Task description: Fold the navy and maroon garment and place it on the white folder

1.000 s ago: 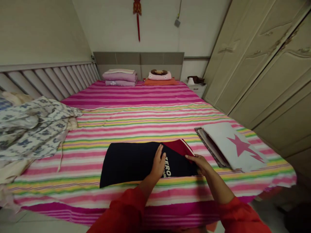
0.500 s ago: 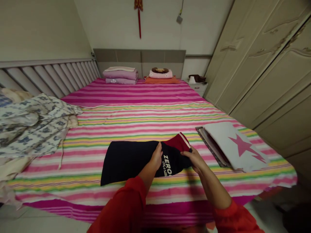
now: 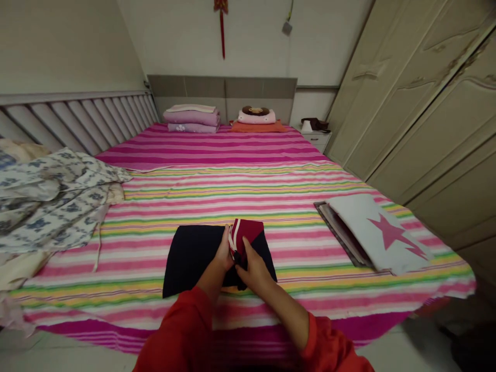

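- The right hand (image 3: 251,267), at lower centre, closes on the maroon sleeve (image 3: 248,230), which is folded over the navy garment (image 3: 189,253).
- The left hand (image 3: 223,252) touches the sleeve's striped cuff; I cannot tell whether it grips.
- The garment lies near the front edge of the bed (image 3: 232,191), on a pink striped sheet.
- At right, a folded white cloth (image 3: 372,222) bears a pink star, below a cream wardrobe (image 3: 426,103).
- At left lies floral bedding (image 3: 50,201).
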`<control>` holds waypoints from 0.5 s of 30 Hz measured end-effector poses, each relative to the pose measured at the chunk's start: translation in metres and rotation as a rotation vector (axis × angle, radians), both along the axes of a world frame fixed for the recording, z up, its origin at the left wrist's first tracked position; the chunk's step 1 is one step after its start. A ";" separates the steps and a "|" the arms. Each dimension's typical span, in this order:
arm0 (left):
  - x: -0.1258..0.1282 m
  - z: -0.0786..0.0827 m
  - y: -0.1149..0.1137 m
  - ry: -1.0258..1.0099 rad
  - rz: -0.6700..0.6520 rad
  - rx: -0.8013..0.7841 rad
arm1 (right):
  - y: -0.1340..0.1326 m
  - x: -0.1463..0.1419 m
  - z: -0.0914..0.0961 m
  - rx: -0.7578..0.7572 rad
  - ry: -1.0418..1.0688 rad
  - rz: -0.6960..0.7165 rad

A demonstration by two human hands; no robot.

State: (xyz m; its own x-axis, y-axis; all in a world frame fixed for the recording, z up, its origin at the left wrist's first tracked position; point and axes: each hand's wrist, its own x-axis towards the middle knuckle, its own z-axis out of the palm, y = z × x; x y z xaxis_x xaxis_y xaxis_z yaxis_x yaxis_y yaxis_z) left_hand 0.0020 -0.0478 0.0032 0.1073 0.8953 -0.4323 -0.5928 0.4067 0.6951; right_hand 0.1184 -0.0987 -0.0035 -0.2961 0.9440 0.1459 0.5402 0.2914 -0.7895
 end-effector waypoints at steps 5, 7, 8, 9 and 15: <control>-0.011 -0.013 0.005 0.499 0.076 0.069 | -0.006 0.013 0.008 0.167 -0.064 0.046; -0.013 -0.018 0.008 0.587 0.139 0.096 | -0.004 0.021 0.008 0.294 -0.165 -0.029; -0.014 -0.020 0.008 0.642 0.161 0.108 | -0.002 0.024 0.005 0.335 -0.227 -0.058; -0.015 -0.022 0.009 0.697 0.177 0.118 | 0.000 0.027 0.000 0.356 -0.291 -0.070; -0.015 -0.013 0.007 0.981 0.269 0.177 | 0.016 0.033 -0.034 0.288 -0.511 -0.023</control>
State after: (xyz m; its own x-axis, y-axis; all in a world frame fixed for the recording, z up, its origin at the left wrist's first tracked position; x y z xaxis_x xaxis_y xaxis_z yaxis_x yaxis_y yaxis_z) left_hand -0.0128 -0.0404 -0.0095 -0.4346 0.8969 -0.0814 0.2111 0.1893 0.9590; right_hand 0.1511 -0.0825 -0.0378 -0.3759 0.8946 0.2417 0.8403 0.4391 -0.3179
